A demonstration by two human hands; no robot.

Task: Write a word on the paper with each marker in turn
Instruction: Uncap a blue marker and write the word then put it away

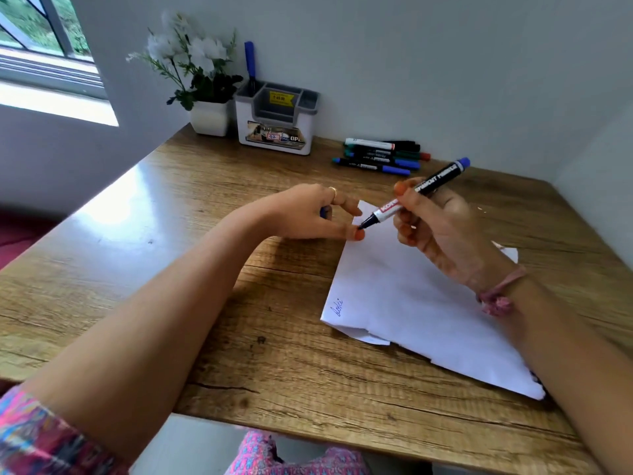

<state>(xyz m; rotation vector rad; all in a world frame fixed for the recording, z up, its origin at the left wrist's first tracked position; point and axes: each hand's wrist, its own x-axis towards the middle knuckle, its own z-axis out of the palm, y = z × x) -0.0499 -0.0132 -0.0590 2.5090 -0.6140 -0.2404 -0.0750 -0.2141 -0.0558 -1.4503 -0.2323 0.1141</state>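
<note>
So you've got the blue marker [416, 193] uncapped in your right hand [442, 228], fingers wrapped round the barrel, tip hovering just over the top corner of the paper [411, 303]. Your left hand [308, 214] is curled up right at that corner, and it looks like it's pinching the blue cap [324, 211], though only a sliver of it shows. The sheet lies slanted on the worktop [171, 269], with one small word [337, 307] already on its near left edge. I'd say you're at the start of this marker's turn, nothing written with it yet. Next you need the tip down on a bare patch, with your left hand steadying the sheet so it doesn't slide. The other markers [380, 156] are waiting in a pile at the back, near the organizer [275, 121].
</note>
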